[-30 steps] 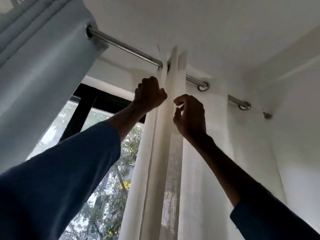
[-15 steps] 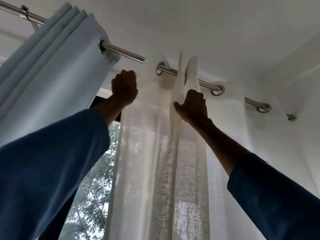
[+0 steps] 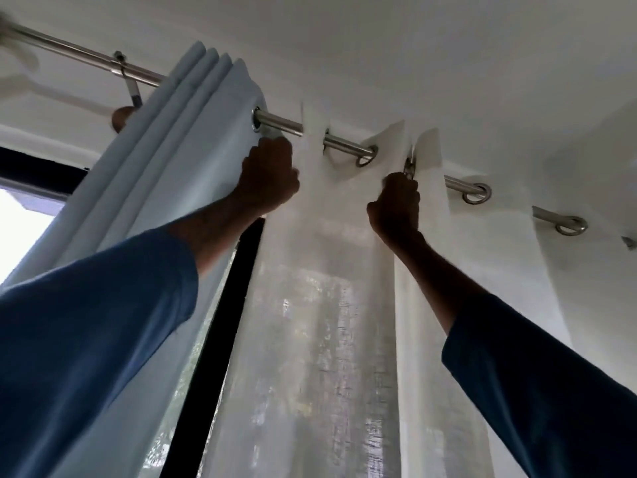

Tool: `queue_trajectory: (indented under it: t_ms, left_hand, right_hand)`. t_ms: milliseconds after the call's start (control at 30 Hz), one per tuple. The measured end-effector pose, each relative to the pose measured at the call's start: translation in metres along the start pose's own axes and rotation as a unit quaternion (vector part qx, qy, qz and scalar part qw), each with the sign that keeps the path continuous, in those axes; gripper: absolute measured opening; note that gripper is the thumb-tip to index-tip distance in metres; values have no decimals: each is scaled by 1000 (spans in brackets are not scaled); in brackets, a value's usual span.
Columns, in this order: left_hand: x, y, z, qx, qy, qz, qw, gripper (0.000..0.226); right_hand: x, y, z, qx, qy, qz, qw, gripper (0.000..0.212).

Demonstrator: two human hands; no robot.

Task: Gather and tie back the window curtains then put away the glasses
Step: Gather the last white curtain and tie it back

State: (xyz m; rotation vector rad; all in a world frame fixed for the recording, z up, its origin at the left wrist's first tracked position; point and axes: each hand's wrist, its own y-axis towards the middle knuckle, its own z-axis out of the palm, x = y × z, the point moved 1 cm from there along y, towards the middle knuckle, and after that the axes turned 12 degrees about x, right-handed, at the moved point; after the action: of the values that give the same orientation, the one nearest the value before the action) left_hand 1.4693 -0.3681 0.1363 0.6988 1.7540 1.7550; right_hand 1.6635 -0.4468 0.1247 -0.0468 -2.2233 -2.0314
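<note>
A sheer white curtain (image 3: pixel 331 305) hangs by metal eyelets from a steel rod (image 3: pixel 279 120) just under the ceiling. My left hand (image 3: pixel 269 177) grips the curtain's left edge right below the rod. My right hand (image 3: pixel 396 208) grips a fold of the same curtain under an eyelet further right. Left of them a pale blue curtain (image 3: pixel 165 160) is bunched in several pleats on the rod. Both arms are raised in blue sleeves. No glasses are in view.
A black window frame (image 3: pixel 220 339) runs down behind the curtains, with bright daylight and trees beyond. A rod bracket (image 3: pixel 129 81) holds the rod at upper left. A white wall (image 3: pixel 593 201) closes the right side.
My left hand has drawn the white curtain's edge leftward along the rod until it meets the blue curtain, spreading the sheer fabric over the window. My right hand took hold of a fold.
</note>
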Motion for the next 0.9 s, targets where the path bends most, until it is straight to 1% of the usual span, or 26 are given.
queue_trajectory:
  t_ms: [67, 167, 233, 267, 300, 400, 433, 467, 533, 600, 667, 733, 800, 867, 900]
  left_hand:
    - [1, 7, -2, -9, -38, 0, 999, 34]
    - [-1, 13, -8, 7, -48, 11, 999, 37]
    - [-1, 16, -11, 17, -48, 9, 999, 35]
    - [1, 15, -12, 20, -51, 7, 998, 31]
    - [3, 13, -12, 25, -55, 6, 998, 27]
    - [9, 7, -8, 51, -65, 18, 996, 30]
    - [8, 5, -6, 61, -61, 23, 996, 25]
    - [7, 4, -3, 70, -54, 28, 996, 22]
    - [2, 6, 4, 77, -46, 38, 995, 42]
    - [-5, 5, 11, 68, -51, 63, 994, 51]
    - [-13, 0, 19, 54, -72, 80, 993, 53]
    - [-19, -1, 26, 42, -86, 80, 992, 53]
    - [-23, 2, 33, 58, -97, 75, 991, 47]
    - [-29, 1, 34, 85, -72, 58, 992, 33]
    - [-32, 0, 33, 82, -64, 53, 993, 28]
  right_hand:
    - [15, 0, 8, 1, 16, -16, 1000, 38]
    - [59, 0, 31, 22, 39, -109, 993, 34]
    - [89, -1, 43, 31, 39, -151, 987, 20]
    - [99, -2, 47, 26, 41, -155, 987, 14]
    - [102, -2, 49, 18, 46, -154, 987, 13]
    - [88, -3, 53, -1, 70, -136, 988, 18]
    - [80, -4, 53, -7, 80, -127, 989, 19]
    - [75, -7, 52, -13, 86, -121, 989, 24]
    - [66, -12, 50, -22, 85, -136, 987, 34]
    - [59, -17, 50, -28, 56, -165, 984, 26]
    - [52, -21, 48, -41, 27, -191, 980, 18]
    - [47, -25, 43, -53, 23, -205, 977, 16]
    - [41, -30, 37, -68, 15, -218, 973, 19]
    - [33, -36, 32, -75, -15, -219, 973, 22]
    - [29, -38, 30, -76, -33, -213, 973, 23]
